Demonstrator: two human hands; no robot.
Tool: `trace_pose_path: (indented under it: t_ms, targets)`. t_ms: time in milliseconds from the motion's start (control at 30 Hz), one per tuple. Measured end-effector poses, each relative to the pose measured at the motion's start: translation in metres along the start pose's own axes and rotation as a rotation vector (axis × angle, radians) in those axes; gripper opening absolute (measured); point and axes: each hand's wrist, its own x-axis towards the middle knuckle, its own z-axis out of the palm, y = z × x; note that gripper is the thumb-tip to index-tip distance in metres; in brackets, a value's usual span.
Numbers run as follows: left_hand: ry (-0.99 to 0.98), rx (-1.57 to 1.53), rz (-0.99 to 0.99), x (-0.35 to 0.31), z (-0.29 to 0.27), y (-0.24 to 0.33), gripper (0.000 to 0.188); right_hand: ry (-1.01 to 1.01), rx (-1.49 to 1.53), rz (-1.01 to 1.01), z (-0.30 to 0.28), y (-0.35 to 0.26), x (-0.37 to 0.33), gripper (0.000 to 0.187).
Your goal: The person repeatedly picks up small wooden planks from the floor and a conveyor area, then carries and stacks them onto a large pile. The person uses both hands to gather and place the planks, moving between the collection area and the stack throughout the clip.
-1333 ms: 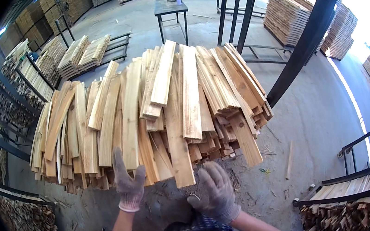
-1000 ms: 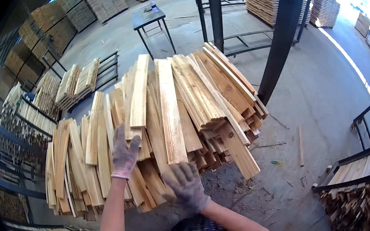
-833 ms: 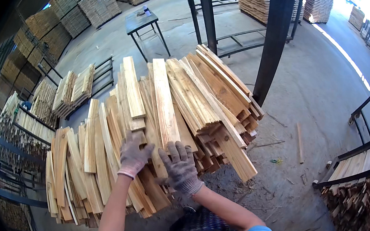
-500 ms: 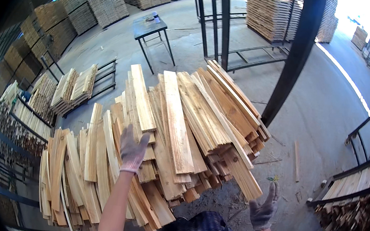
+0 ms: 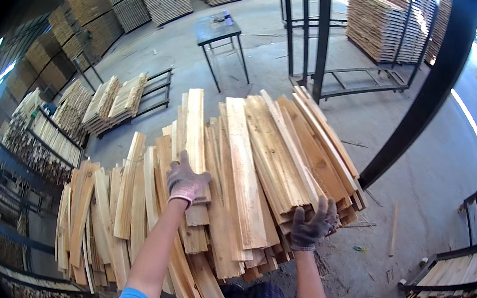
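Observation:
A wide, fanned pile of rough wooden boards spreads in front of me, the boards overlapping at uneven angles. My left hand, in a grey knit glove, lies over the near end of a pale board with its thumb out to the side. My right hand, gloved too, is at the near ends of the boards on the pile's right side. Its fingers and thumb are apart, and it appears to touch the end of a stack of boards. The palms of both hands are hidden.
A black metal post leans close by the pile's right end. Behind stands a small dark table. Low board stacks lie at left, a metal rack with wood at right. One loose strip lies on the floor.
My right hand has moved up and left, from beside the pile to the board ends. A board that jutted out toward it no longer sticks out. The whole view has shifted.

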Motion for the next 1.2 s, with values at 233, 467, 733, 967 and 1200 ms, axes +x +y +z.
trace_pose_path:
  t_ms: [233, 467, 733, 967, 1200]
  targets:
    - [0.016, 0.007, 0.051, -0.048, -0.002, -0.043, 0.106, 0.035, -0.029, -0.093, 0.004, -0.016, 0.001, 0.066]
    - [-0.103, -0.068, 0.166, -0.075, -0.016, -0.052, 0.102, 0.073, -0.037, -0.150, 0.007, 0.001, -0.006, 0.068]
    - [0.052, -0.137, 0.322, -0.076, -0.001, -0.075, 0.093, 0.010, -0.052, -0.140, 0.005, 0.008, -0.008, 0.059]
    - [0.212, -0.307, 0.377, -0.075, 0.021, -0.083, 0.086, 0.113, -0.101, -0.227, 0.014, 0.022, -0.009, 0.051]
    - [0.120, -0.371, 0.361, -0.083, 0.010, -0.099, 0.088, 0.146, 0.073, -0.156, 0.031, 0.022, -0.012, 0.044]
